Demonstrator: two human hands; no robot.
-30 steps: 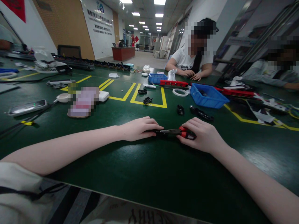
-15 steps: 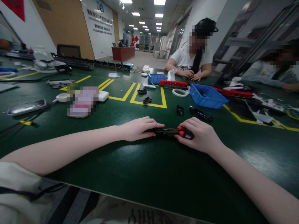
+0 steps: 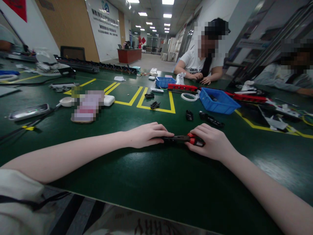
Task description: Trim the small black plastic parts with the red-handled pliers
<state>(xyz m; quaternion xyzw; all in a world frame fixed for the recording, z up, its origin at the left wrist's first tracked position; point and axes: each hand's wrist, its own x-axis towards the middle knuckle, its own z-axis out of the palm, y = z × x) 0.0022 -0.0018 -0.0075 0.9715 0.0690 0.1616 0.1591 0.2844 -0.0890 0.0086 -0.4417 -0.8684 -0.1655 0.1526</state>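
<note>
My right hand (image 3: 212, 142) is wrapped round the red-and-black handles of a pair of pliers (image 3: 193, 140), whose dark jaws point left. My left hand (image 3: 149, 134) pinches a small black part (image 3: 167, 139) just above the table, its fingertips close to the jaws. Most of that part is hidden under my fingers, and I cannot tell exactly how the jaws meet it. Beyond my right hand lie a short black piece (image 3: 189, 115) and a longer black piece (image 3: 211, 118). Two more black pieces, one of them a jagged one (image 3: 155, 105), lie inside a yellow-taped outline.
A blue bin (image 3: 220, 106) with dark parts stands at the right, beside a white tape ring (image 3: 188, 97). A phone (image 3: 88, 106), a white case (image 3: 109, 101) and a silver device (image 3: 29, 112) lie left on the green table (image 3: 156, 186). A person (image 3: 201, 65) sits opposite.
The jaws and handles of the pliers have shifted very slightly right with my right hand. Both hands keep their grip, and the view has moved a little.
</note>
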